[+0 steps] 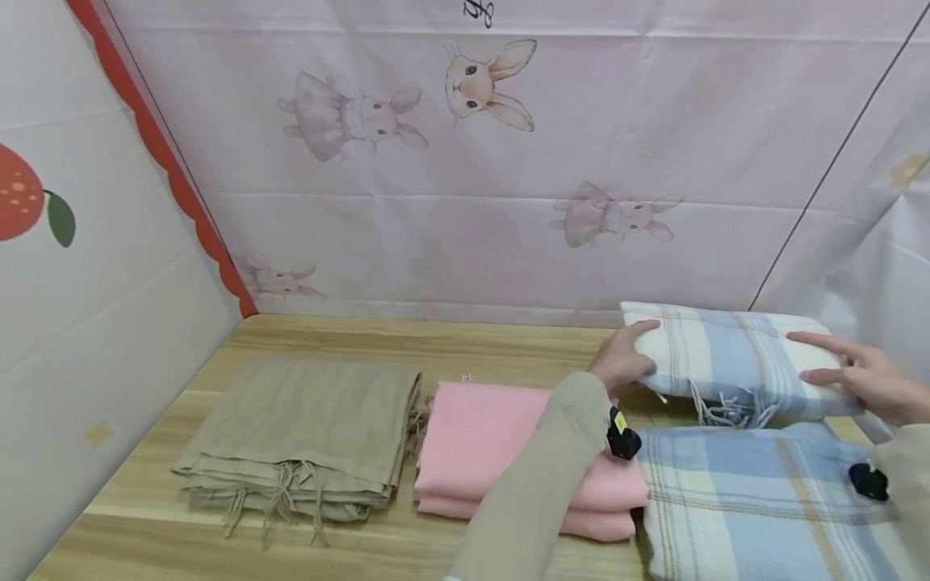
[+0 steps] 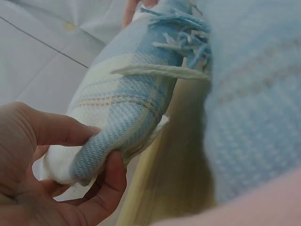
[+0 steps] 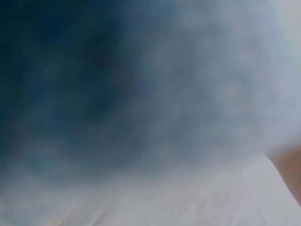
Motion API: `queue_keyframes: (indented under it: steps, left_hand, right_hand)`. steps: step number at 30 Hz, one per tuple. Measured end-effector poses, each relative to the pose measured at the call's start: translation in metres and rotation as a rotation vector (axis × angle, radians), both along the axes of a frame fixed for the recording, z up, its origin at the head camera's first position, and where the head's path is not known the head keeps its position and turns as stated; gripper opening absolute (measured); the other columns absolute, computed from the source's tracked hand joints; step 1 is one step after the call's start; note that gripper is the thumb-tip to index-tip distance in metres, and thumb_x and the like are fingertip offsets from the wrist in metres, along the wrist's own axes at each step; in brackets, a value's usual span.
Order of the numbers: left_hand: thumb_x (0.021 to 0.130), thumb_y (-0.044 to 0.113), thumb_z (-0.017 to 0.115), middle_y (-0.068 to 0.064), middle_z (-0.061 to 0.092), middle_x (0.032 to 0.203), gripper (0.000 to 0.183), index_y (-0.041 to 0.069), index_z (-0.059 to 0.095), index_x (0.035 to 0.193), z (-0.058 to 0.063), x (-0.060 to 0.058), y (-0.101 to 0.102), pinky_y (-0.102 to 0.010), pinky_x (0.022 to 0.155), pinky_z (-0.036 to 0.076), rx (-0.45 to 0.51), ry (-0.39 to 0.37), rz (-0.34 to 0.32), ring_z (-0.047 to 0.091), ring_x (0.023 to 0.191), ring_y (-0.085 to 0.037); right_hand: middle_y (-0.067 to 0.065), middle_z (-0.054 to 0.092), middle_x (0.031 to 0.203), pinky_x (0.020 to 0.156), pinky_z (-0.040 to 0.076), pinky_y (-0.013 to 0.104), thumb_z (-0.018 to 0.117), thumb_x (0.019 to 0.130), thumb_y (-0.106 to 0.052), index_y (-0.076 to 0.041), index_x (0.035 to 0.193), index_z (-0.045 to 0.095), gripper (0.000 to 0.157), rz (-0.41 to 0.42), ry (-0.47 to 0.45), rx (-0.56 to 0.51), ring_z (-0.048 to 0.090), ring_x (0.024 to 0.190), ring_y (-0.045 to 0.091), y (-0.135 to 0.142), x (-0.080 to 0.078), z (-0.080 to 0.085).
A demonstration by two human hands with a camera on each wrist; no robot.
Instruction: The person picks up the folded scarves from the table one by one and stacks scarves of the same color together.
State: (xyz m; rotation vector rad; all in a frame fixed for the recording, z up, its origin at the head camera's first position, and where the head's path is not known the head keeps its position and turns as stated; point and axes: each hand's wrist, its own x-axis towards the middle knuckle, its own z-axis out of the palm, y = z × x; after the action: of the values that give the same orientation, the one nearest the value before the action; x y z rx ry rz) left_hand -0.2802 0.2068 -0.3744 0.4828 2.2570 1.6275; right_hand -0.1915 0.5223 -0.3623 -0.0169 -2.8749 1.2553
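Note:
A blue-and-white plaid scarf [image 1: 741,343], folded into a thick bundle with blue fringe along its near side, is held at the back right of the table. My left hand [image 1: 623,355] grips its left end; in the left wrist view, the thumb [image 2: 66,129] lies on one face and curled fingers sit under the edge. At the right end, my right hand [image 1: 872,375] holds the bundle with fingers over the top. More blue-and-white plaid cloth [image 1: 763,492] lies in front; whether the two are joined cannot be told. The right wrist view is mostly blurred blue cloth [image 3: 141,94].
A folded pink scarf [image 1: 487,436] lies in the middle, partly behind my left forearm. Left of it is a folded khaki scarf [image 1: 305,420] with fringe. Both rest on a wooden table [image 1: 349,327], with rabbit-printed sheeting [image 1: 479,242] upright at the back.

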Motion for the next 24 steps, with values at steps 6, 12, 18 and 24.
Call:
queue_keyframes:
  steps: [6, 12, 18, 24]
  left_hand:
    - [0.079, -0.012, 0.07, 0.0, 0.061, 0.13, 0.08, 0.036, 0.06, 0.142, 0.01, 0.0, -0.001, -0.031, 0.048, 0.051, -0.007, 0.009, 0.013, 0.051, 0.049, -0.016]
    - [0.079, -0.01, 0.07, -0.001, 0.061, 0.129, 0.079, 0.033, 0.059, 0.144, 0.019, -0.005, -0.003, -0.032, 0.053, 0.056, -0.034, 0.067, -0.013, 0.052, 0.057, -0.014]
    - [0.078, -0.011, 0.071, -0.004, 0.061, 0.131, 0.08, 0.031, 0.059, 0.145, 0.032, -0.005, -0.006, -0.029, 0.051, 0.055, -0.028, 0.113, -0.014, 0.055, 0.066, -0.013]
    - [0.078, -0.01, 0.072, -0.005, 0.061, 0.128, 0.08, 0.032, 0.059, 0.144, 0.039, -0.001, -0.008, -0.027, 0.049, 0.054, -0.027, 0.098, -0.008, 0.056, 0.064, -0.014]
  right_hand:
    - [0.034, -0.014, 0.16, 0.114, 0.023, 0.06, 0.053, 0.105, -0.009, -0.039, 0.161, 0.019, 0.072, -0.024, 0.061, 0.011, -0.006, 0.147, 0.051, -0.004, 0.003, 0.007]
    - [0.02, -0.017, 0.165, 0.108, -0.01, 0.071, 0.05, 0.106, -0.009, -0.035, 0.163, 0.016, 0.071, -0.027, 0.085, -0.02, -0.03, 0.142, 0.043, -0.006, 0.003, 0.018]
    - [0.028, -0.014, 0.163, 0.109, 0.03, 0.025, 0.05, 0.106, -0.009, -0.028, 0.164, 0.011, 0.072, -0.055, 0.079, 0.057, -0.013, 0.144, 0.053, -0.008, -0.001, 0.034]
    - [0.029, -0.007, 0.164, 0.094, 0.036, 0.021, 0.053, 0.105, -0.012, -0.045, 0.159, 0.015, 0.074, -0.103, 0.076, 0.071, 0.02, 0.145, 0.035, -0.01, 0.002, 0.041]
